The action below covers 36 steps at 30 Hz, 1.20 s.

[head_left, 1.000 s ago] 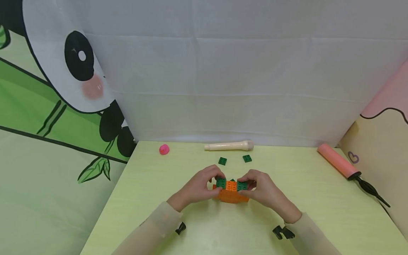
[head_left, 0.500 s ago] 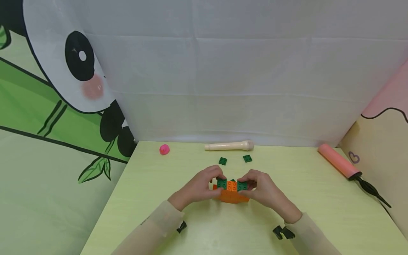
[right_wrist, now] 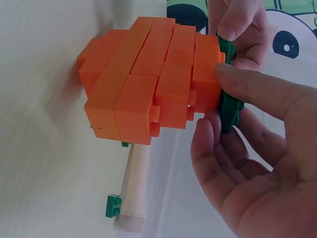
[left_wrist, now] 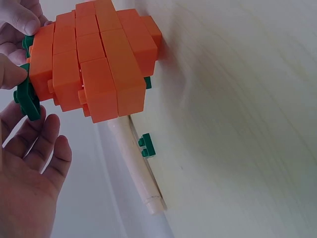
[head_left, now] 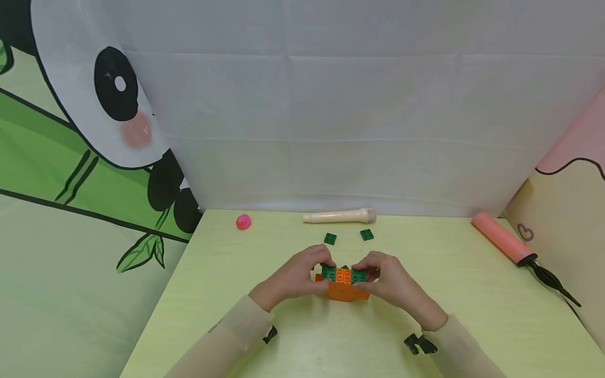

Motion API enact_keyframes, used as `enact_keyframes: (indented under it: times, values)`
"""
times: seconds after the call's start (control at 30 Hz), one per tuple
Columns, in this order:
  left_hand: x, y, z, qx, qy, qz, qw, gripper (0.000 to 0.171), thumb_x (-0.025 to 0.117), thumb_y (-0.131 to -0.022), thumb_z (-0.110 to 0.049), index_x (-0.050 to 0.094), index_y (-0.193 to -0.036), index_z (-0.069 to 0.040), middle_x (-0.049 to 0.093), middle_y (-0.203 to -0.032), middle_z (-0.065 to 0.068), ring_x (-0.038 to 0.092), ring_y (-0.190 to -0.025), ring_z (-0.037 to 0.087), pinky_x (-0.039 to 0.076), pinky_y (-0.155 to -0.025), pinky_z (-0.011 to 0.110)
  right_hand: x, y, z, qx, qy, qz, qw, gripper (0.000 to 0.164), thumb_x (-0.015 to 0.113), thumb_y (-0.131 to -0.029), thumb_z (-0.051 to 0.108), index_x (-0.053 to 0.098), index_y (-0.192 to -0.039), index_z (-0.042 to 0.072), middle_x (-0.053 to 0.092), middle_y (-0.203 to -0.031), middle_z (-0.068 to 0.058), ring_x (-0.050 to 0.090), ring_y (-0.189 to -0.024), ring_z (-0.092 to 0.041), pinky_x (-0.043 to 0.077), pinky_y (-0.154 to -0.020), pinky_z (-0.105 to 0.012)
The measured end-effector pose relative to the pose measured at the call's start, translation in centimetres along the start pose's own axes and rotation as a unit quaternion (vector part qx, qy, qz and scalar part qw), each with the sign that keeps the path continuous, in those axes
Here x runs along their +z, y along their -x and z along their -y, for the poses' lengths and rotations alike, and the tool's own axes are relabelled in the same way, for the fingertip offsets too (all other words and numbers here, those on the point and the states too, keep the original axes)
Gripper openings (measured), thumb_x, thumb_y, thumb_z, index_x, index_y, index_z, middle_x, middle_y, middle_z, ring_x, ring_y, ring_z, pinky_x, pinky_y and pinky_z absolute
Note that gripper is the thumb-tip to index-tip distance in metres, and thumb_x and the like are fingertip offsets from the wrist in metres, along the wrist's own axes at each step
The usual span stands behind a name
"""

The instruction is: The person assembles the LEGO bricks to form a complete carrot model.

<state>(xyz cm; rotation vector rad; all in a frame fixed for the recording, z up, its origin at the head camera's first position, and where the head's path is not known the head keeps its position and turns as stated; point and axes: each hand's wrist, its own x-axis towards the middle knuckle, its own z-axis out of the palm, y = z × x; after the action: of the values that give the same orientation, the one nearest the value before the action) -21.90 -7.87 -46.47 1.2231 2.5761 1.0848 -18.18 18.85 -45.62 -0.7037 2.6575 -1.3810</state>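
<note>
An orange brick build [head_left: 346,292], stepped and rounded from stacked blocks, stands on the table between the two hands. My left hand [head_left: 298,275] pinches a green brick [head_left: 329,273] at the build's top left, thumb in front and fingers behind. At the top right, my right hand [head_left: 394,278] grips a second green brick [head_left: 359,276] the same way. Bare orange studs show between these two bricks. In the left wrist view the left-hand brick [left_wrist: 29,99] overhangs the build's side; in the right wrist view the other brick [right_wrist: 229,111] sits likewise. A bit of green shows behind the build.
Behind the build lie two loose green bricks [head_left: 330,239] [head_left: 366,234]. A cream toy microphone [head_left: 339,216] lies along the back edge, with a pink round toy [head_left: 243,221] to its left. A pink hand pump [head_left: 503,240] lies at the right edge.
The left hand and its green brick have shifted very slightly to the right. The right hand and the orange build stay as they were.
</note>
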Motion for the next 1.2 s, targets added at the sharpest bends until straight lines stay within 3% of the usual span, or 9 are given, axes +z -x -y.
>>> enact_keyframes:
  times: [0.2, 0.33, 0.43, 0.53, 0.63, 0.73, 0.9, 1.07, 1.2]
  values:
    - [0.0, -0.1, 0.2, -0.019, 0.026, 0.005, 0.9995, 0.022, 0.071, -0.087, -0.014, 0.063, -0.106, -0.019, 0.06, -0.107, -0.011, 0.056, -0.099, 0.01, 0.054, -0.094, 0.044, -0.2, -0.1, 0.0, -0.002, -0.011, 0.001, 1.0, 0.028, 0.089, -0.082, 0.004, 0.077, -0.108, 0.003, 0.066, -0.094, 0.001, 0.058, -0.077, -0.018, 0.055, -0.071, -0.028]
    - [0.0, 0.0, 0.6, -0.036, 0.052, 0.017, 0.9979, 0.024, 0.071, -0.089, -0.015, 0.062, -0.109, -0.024, 0.061, -0.107, -0.013, 0.059, -0.1, 0.02, 0.055, -0.087, 0.042, -0.2, -0.1, -0.1, 0.0, -0.012, 0.003, 1.0, 0.029, 0.089, -0.082, 0.005, 0.077, -0.109, 0.003, 0.066, -0.094, 0.001, 0.059, -0.078, -0.02, 0.056, -0.071, -0.027]
    - [0.0, -0.1, 1.0, -0.032, 0.065, 0.026, 0.997, 0.024, 0.073, -0.092, -0.019, 0.061, -0.111, -0.026, 0.061, -0.107, -0.014, 0.059, -0.101, 0.025, 0.053, -0.082, 0.038, -0.2, -0.1, -0.1, 0.001, -0.012, 0.002, 1.0, 0.029, 0.089, -0.082, 0.005, 0.077, -0.109, 0.003, 0.065, -0.094, 0.001, 0.059, -0.078, -0.02, 0.055, -0.071, -0.027]
    - [-0.1, -0.4, 1.7, -0.019, 0.09, 0.031, 0.9952, 0.018, 0.074, -0.098, -0.025, 0.064, -0.112, -0.026, 0.063, -0.106, -0.012, 0.059, -0.101, 0.022, 0.051, -0.079, 0.037, -0.2, -0.1, -0.2, -0.002, -0.008, 0.0, 1.0, 0.029, 0.089, -0.082, 0.004, 0.077, -0.109, 0.003, 0.066, -0.094, 0.001, 0.059, -0.078, -0.019, 0.056, -0.071, -0.027]
    - [-0.1, -0.7, 2.6, -0.03, 0.122, 0.024, 0.9918, 0.012, 0.065, -0.105, -0.032, 0.068, -0.112, -0.022, 0.067, -0.107, -0.008, 0.061, -0.101, 0.015, 0.051, -0.083, 0.037, -0.1, 0.0, -0.1, 0.0, -0.003, -0.001, 1.0, 0.029, 0.089, -0.082, 0.003, 0.078, -0.108, 0.004, 0.066, -0.094, 0.002, 0.06, -0.077, -0.019, 0.057, -0.072, -0.028]
    - [-0.1, -1.3, 3.6, -0.068, 0.131, -0.004, 0.989, 0.024, 0.052, -0.111, -0.034, 0.07, -0.11, -0.019, 0.069, -0.109, -0.001, 0.062, -0.1, 0.015, 0.052, -0.089, 0.037, 0.0, 0.1, -0.1, 0.004, 0.0, -0.001, 1.0, 0.028, 0.089, -0.081, 0.002, 0.078, -0.108, 0.004, 0.066, -0.094, 0.002, 0.06, -0.078, -0.02, 0.057, -0.072, -0.028]
    - [0.0, -2.3, 5.2, -0.132, 0.034, -0.04, 0.9899, 0.021, 0.054, -0.111, -0.024, 0.071, -0.116, -0.013, 0.068, -0.116, 0.004, 0.061, -0.1, 0.019, 0.053, -0.089, 0.04, 0.0, 0.1, 0.0, 0.007, 0.001, 0.0, 1.0, 0.029, 0.089, -0.082, 0.002, 0.078, -0.108, 0.004, 0.066, -0.095, 0.003, 0.059, -0.077, -0.016, 0.056, -0.072, -0.027]
    - [0.8, -3.1, 7.1, -0.139, -0.129, 0.011, 0.9818, 0.03, 0.056, -0.107, -0.008, 0.065, -0.135, -0.006, 0.06, -0.137, 0.006, 0.06, -0.121, 0.023, 0.049, -0.105, 0.04, -0.1, 0.1, 0.1, 0.006, -0.004, 0.003, 1.0, 0.029, 0.089, -0.082, 0.003, 0.078, -0.108, 0.004, 0.066, -0.095, 0.002, 0.058, -0.077, -0.014, 0.056, -0.072, -0.027]
    - [1.8, -3.3, 8.1, -0.135, -0.204, 0.049, 0.9684, 0.043, 0.052, -0.109, -0.011, 0.054, -0.152, -0.009, 0.046, -0.158, 0.007, 0.047, -0.142, 0.027, 0.038, -0.116, 0.042, -0.1, 0.0, 0.1, 0.001, -0.004, 0.004, 1.0, 0.029, 0.089, -0.082, 0.004, 0.078, -0.109, 0.004, 0.066, -0.095, 0.002, 0.058, -0.076, -0.014, 0.056, -0.072, -0.026]
